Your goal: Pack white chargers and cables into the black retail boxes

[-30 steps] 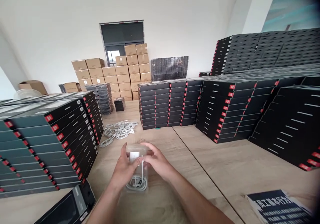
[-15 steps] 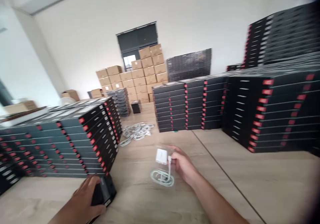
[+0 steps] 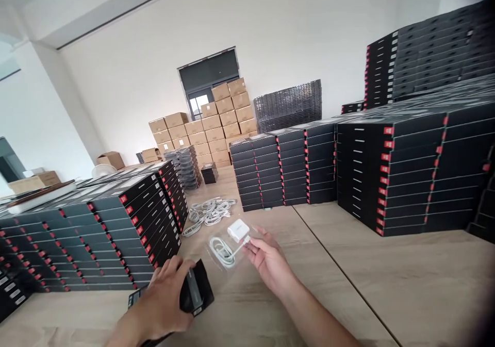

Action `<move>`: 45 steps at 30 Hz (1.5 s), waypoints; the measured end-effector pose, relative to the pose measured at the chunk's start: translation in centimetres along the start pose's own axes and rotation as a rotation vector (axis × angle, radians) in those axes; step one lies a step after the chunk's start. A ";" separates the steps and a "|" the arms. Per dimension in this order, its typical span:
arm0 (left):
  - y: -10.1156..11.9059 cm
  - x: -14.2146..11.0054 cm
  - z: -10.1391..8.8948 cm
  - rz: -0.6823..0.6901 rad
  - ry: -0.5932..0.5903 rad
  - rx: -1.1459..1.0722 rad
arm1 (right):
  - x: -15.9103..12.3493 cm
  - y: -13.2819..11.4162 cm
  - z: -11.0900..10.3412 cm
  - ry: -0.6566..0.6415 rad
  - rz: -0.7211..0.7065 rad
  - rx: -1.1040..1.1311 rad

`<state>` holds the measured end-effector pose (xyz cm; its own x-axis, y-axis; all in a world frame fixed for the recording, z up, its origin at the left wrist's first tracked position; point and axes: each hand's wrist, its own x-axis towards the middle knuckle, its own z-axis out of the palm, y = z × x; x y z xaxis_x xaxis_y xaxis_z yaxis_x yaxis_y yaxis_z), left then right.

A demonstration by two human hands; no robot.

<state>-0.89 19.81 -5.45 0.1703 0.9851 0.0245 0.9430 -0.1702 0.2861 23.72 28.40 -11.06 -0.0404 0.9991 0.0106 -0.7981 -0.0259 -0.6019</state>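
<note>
A big left stack point(image 3: 104, 233) of black boxes with red bits sits on the surface point(image 3: 371, 275). A long right stack point(image 3: 286, 171) has black boxes too, and a tall stack point(image 3: 433, 55) rises at the far right. Far back, brown boxes point(image 3: 213, 135) hide part of a dark window point(image 3: 209, 71) in the white wall point(image 3: 294, 37). Right of them is a shiny dark pile point(image 3: 288, 107). A white post point(image 3: 58, 94) stands far left.

The left hand point(image 3: 164, 293) covers much of the black box point(image 3: 203, 284), whose lettering is too small for reading. The near edge of the tabletop point(image 3: 247, 318) lies outside the view. Toward its right edge, the stacked boxes point(image 3: 464, 161) are cut off by the frame.
</note>
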 end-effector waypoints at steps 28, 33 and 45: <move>2.5 7.0 3.8 0.237 0.289 -0.339 | -0.5 -2.5 0.8 -0.103 -0.098 -0.286; 2.5 6.4 2.8 0.279 0.251 -0.498 | -0.1 -2.5 0.4 -0.139 0.051 -0.243; 5.9 6.1 5.3 0.333 0.332 -0.825 | -0.8 -3.6 0.9 -0.077 -0.179 -0.661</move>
<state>7.23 24.69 -8.70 0.1846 0.8676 0.4617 0.3394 -0.4972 0.7985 26.04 27.63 -8.20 -0.0040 0.9803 0.1974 -0.2635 0.1894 -0.9459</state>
